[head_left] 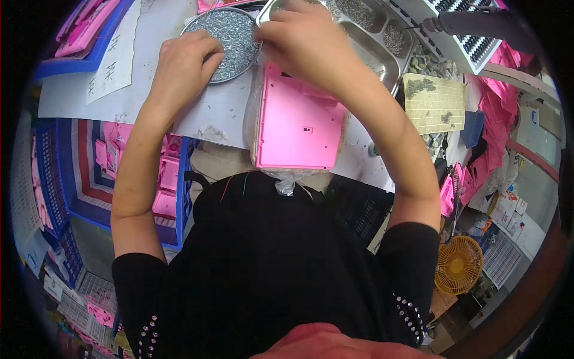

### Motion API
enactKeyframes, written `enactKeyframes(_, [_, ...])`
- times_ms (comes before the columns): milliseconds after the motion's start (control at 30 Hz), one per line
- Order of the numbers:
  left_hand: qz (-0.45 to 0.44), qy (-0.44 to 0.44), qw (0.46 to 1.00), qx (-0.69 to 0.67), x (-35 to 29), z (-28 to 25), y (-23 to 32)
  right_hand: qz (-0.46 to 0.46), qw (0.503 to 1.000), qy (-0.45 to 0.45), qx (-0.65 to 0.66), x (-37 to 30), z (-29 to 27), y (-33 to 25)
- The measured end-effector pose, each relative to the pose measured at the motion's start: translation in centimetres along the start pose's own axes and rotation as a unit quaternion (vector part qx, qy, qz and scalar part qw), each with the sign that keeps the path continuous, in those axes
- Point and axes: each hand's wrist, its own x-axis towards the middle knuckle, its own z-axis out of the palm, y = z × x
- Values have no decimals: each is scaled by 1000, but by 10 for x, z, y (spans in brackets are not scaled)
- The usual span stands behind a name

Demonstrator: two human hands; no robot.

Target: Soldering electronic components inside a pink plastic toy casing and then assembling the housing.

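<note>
My left hand (186, 64) is at the left rim of a round tray (223, 79) filled with small silvery metal pieces (233, 39). Its fingers are curled together, and what they hold, if anything, is hidden. My right hand (302, 42) is over the near left part of a steel compartment tray (371, 51), its fingers bent and smeared by motion; I cannot make out anything in them. Below it, a flat pink plastic casing (302, 128) with a small slot lies at the table's front edge, partly covered at the top by my right hand and forearm.
A power screwdriver (478, 27) juts in at the upper right, beside a white rack with black rows (478, 51). A stained yellowish card (434, 105) lies right of my forearm. Blue crates (78, 167) of pink parts stand at left. A yellow basket (459, 264) sits lower right.
</note>
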Motion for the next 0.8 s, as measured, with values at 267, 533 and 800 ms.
enactKeyframes(267, [-35, 62, 997, 39, -9, -9, -14, -50, 989, -133, -44, 75, 70, 1])
enactKeyframes(533, [-51, 62, 995, 54, 3, -10, -5, -35, 996, 0, -77, 69, 62, 15])
enactKeyframes(800, [93, -10, 977, -190, 54, 23, 102, 201, 922, 138, 300, -44, -54, 26])
